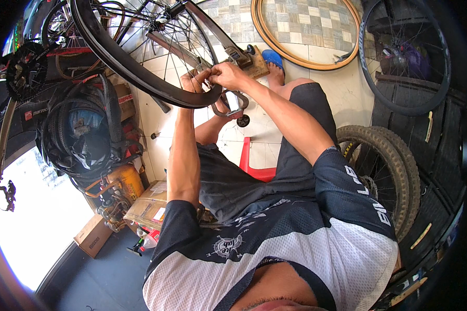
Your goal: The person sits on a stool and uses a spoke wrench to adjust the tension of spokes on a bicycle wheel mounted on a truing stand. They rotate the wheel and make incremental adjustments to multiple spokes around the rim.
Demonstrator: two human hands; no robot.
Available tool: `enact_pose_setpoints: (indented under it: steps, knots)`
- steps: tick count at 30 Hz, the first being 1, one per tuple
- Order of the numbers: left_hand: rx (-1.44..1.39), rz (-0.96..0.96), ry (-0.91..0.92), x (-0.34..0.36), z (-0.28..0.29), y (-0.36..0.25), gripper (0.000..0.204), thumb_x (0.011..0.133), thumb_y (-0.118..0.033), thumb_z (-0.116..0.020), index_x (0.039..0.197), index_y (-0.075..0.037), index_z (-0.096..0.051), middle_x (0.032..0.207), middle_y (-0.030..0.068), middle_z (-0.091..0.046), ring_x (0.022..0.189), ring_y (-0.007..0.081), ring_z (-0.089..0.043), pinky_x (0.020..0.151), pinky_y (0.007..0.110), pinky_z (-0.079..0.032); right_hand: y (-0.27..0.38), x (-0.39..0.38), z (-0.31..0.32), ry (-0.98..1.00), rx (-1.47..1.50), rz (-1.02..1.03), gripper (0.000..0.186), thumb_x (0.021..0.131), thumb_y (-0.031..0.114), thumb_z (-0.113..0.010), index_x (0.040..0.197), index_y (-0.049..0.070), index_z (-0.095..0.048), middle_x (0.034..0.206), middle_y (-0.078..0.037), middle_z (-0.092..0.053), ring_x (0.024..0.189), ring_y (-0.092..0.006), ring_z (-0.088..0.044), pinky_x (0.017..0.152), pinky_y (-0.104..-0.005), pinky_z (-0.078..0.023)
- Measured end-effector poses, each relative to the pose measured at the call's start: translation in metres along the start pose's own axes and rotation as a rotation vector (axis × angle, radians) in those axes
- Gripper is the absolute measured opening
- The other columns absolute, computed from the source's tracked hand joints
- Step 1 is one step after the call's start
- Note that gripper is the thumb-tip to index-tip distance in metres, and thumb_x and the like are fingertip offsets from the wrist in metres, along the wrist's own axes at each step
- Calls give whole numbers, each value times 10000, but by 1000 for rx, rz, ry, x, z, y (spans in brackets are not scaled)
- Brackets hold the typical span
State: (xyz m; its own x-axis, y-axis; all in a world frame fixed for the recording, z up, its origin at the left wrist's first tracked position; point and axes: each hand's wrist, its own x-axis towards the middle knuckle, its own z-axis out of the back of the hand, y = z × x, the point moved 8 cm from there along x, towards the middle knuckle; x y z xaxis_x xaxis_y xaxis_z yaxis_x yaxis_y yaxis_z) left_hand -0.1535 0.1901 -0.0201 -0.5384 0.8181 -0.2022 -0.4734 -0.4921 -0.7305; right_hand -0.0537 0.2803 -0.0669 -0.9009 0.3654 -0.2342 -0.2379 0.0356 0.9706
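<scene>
A bicycle wheel (124,72) with a deep black rim and thin dark spokes sits upright in a metal wheel truing stand (213,30) ahead of me. Inside the rim, among the spokes, my left hand (193,82) has its fingers closed. From the right side my right hand (228,76) reaches in, its fingertips pinched together and meeting the left ones. What lies between the fingers is too small and hidden to tell. Just below the hands, the stand's looped metal caliper arm (230,107) sits by the rim, with a black knob (243,121) under it.
Tan tyre hoops (307,66) lie on the tiles at the far right, near my blue sandal (273,58). Knobby tyres (399,171) and another wheel (366,78) stand right. A red stool (254,168) is beneath me. Bundled tyres (62,127) and a cardboard box (148,205) crowd the left.
</scene>
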Motion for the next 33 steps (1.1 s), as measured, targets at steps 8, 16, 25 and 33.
enact_pose_setpoints:
  steps: [8, 16, 25, 33]
  knots:
    - [-736, 447, -26, 4, -13, 28, 508, 930, -403, -744, 1204, 12, -642, 1084, 109, -713, 998, 201, -684, 796, 300, -524, -4, 11, 26, -245, -49, 37, 270, 901, 204, -709, 1023, -37, -716, 915, -163, -751, 854, -207, -715, 785, -341, -546]
    - [-820, 479, -4, -11, -28, 34, 509, 932, -291, -765, 1255, 67, -602, 1140, 149, -682, 1054, 257, -675, 861, 379, -556, 15, -1, 59, -377, -132, 73, 284, 901, 233, -693, 1033, -18, -700, 944, -166, -752, 879, -272, -729, 808, -374, -550]
    - [-845, 395, 51, -7, -36, 49, 560, 932, -282, -762, 1293, 100, -565, 1181, 182, -669, 1135, 277, -654, 906, 388, -575, 28, -19, 75, -441, -176, 87, 302, 901, 262, -674, 1065, 10, -698, 938, -149, -755, 869, -290, -727, 786, -399, -548]
    - [-824, 363, 45, -2, -38, 50, 545, 955, -289, -733, 1268, 122, -562, 1146, 166, -679, 1090, 252, -668, 931, 349, -553, 37, -33, 92, -485, -207, 44, 338, 898, 299, -651, 1086, 22, -694, 921, -161, -749, 875, -338, -721, 790, -433, -546]
